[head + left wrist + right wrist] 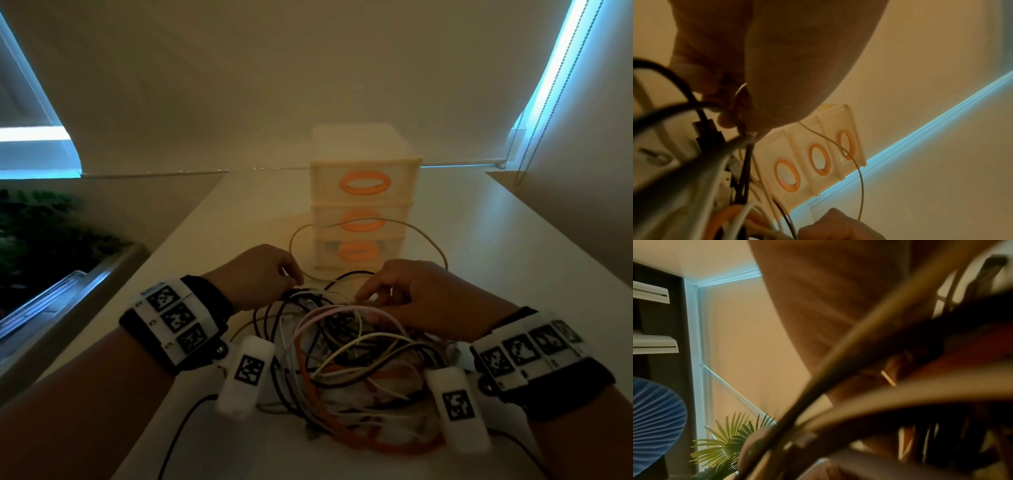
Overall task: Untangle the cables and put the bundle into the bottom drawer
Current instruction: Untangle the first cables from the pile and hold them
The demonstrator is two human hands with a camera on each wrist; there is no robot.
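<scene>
A tangled heap of cables (pixel 356 363), black, white, pink and orange, lies on the white table (pixel 513 260) between my wrists. My left hand (pixel 263 274) pinches a thin pale cable (pixel 404 226) at the heap's far left edge; that cable loops up in front of the drawer unit. In the left wrist view the left hand (pixel 748 123) has thin wire at its fingertips. My right hand (pixel 404 294) has its fingers curled down into the top of the heap, pinching strands. The small cream drawer unit (pixel 363 205) has three shut drawers with orange ring handles; the bottom drawer (pixel 358 251) stands just behind my hands.
A window blind and wall (pixel 308 85) close off the table's far edge. A plant (pixel 41 233) and a window frame sit beyond the left edge. Bare table lies to the right of the drawers. In the right wrist view, blurred cables (pixel 879 386) fill the picture.
</scene>
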